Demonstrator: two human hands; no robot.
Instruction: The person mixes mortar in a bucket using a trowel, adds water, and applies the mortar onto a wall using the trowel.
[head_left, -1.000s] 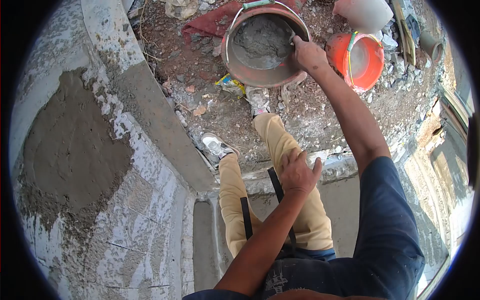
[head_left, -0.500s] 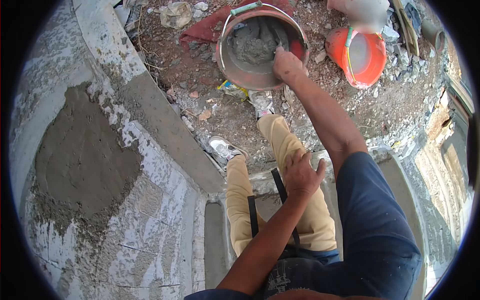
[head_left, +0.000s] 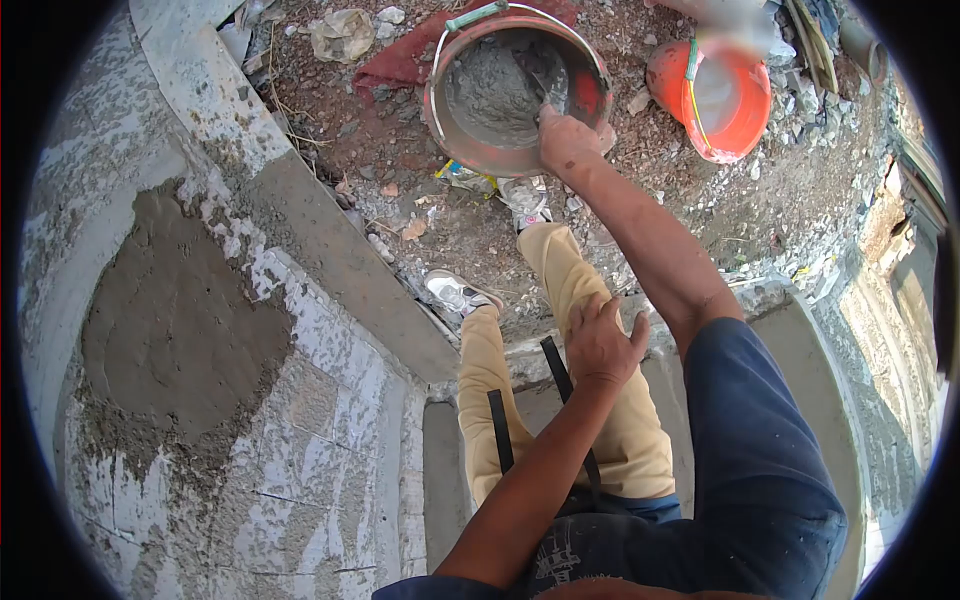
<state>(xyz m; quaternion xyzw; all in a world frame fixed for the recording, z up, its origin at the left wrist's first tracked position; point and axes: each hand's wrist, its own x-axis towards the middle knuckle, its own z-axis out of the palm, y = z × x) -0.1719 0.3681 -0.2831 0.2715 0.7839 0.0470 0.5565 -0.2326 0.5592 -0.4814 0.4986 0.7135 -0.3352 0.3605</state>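
Note:
My right hand (head_left: 572,140) is closed around a trowel at the near right rim of a large bucket (head_left: 595,98). The trowel's blade (head_left: 546,88) is partly sunk in wet grey mortar (head_left: 490,92); its handle is hidden in my fist. My left hand (head_left: 606,342) rests on the right leg of my tan trousers (head_left: 635,440) near the knee, fingers spread, holding nothing. A green grip (head_left: 477,16) on the bucket's wire handle lies at the far rim.
An orange bucket (head_left: 757,105) with cloudy liquid stands tilted at the right. Red cloth (head_left: 395,68) lies beside the mortar bucket. On the left, fresh mortar (head_left: 185,320) covers part of a rough wall (head_left: 300,480). A low concrete ledge (head_left: 330,255) runs beside the rubble-strewn ground.
My right hand has shifted slightly left and toward me with the trowel, and the mortar's surface looks flatter. My left hand stays on my leg. The view has shifted slightly.

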